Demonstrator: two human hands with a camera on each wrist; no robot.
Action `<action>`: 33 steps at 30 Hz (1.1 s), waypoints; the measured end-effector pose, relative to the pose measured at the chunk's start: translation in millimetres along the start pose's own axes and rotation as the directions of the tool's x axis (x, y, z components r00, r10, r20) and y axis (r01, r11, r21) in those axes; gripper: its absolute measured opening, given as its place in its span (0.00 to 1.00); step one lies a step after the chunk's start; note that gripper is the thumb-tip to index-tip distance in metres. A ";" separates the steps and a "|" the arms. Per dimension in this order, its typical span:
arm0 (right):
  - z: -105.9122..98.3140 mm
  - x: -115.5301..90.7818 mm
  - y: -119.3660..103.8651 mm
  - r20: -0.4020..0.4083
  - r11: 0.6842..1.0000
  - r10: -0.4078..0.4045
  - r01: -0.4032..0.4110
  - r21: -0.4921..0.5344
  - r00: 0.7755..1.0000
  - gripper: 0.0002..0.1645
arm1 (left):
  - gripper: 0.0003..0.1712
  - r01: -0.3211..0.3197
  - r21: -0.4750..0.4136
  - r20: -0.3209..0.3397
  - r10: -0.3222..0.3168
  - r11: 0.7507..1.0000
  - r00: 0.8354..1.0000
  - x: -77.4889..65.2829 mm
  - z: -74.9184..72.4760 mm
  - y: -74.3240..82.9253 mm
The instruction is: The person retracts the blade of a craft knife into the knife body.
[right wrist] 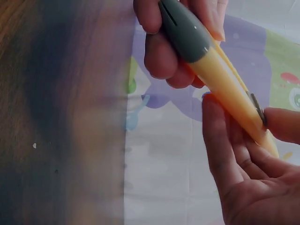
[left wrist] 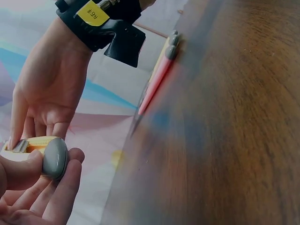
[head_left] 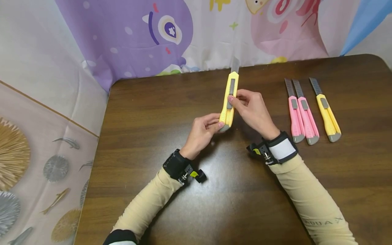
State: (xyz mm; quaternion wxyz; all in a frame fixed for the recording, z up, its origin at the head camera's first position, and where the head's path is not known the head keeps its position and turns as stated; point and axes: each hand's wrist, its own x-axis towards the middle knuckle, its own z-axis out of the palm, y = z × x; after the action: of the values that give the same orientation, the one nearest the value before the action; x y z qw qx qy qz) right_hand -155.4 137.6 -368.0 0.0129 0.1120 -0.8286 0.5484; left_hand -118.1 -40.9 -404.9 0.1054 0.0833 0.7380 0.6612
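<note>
A yellow utility knife (head_left: 227,98) is held above the table, its blade (head_left: 235,65) out and pointing away toward the curtain. My left hand (head_left: 200,132) pinches its lower end between thumb and fingers, beside the grey end cap (left wrist: 55,158). Higher on the body, my right hand (head_left: 255,109) grips the knife with its thumb on the grey slider (head_left: 229,103). In the right wrist view that thumb presses the slider (right wrist: 257,107) from the side, while the fingers lie under the yellow body (right wrist: 225,91). The blade is out of sight in both wrist views.
Right of my hands, two pink utility knives (head_left: 296,119) (head_left: 308,119) lie side by side on the brown table (head_left: 153,112). Another yellow utility knife (head_left: 329,117) lies beyond them. All three have their blades out, pointing away. A patterned curtain (head_left: 122,37) hangs behind the table's far edge.
</note>
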 end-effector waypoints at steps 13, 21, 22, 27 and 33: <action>0.5 -1.2 -0.7 -0.023 0.997 -0.031 0.029 -0.065 0.999 0.12 | 0.17 0.009 -0.014 -0.004 -0.009 1.000 1.000 0.7 -0.2 0.4; 1.0 -2.7 -1.6 -0.003 0.999 -0.023 0.023 -0.048 1.000 0.11 | 0.17 0.012 -0.002 0.005 -0.012 1.000 1.000 -0.4 -0.4 -0.2; 1.2 -3.0 -1.9 0.004 0.999 -0.020 0.020 -0.043 1.000 0.12 | 0.16 0.012 -0.003 0.003 -0.012 1.000 1.000 -0.3 -0.5 -0.4; 2.4 -3.2 -3.5 0.017 1.000 -0.011 0.012 -0.020 1.000 0.12 | 0.16 0.006 -0.007 -0.001 -0.006 1.000 1.000 -0.4 -1.5 0.8; 2.3 -0.9 -0.7 0.028 1.000 0.007 -0.007 0.003 1.000 0.14 | 0.16 -0.007 0.002 0.001 0.007 1.000 1.000 -0.4 -2.2 1.8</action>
State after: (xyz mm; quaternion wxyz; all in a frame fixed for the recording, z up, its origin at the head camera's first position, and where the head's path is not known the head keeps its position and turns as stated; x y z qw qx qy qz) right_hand -154.2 135.4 -368.4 -0.0007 0.1167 -0.8283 0.5480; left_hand -118.3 -42.9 -402.9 0.1034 0.0860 0.7384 0.6608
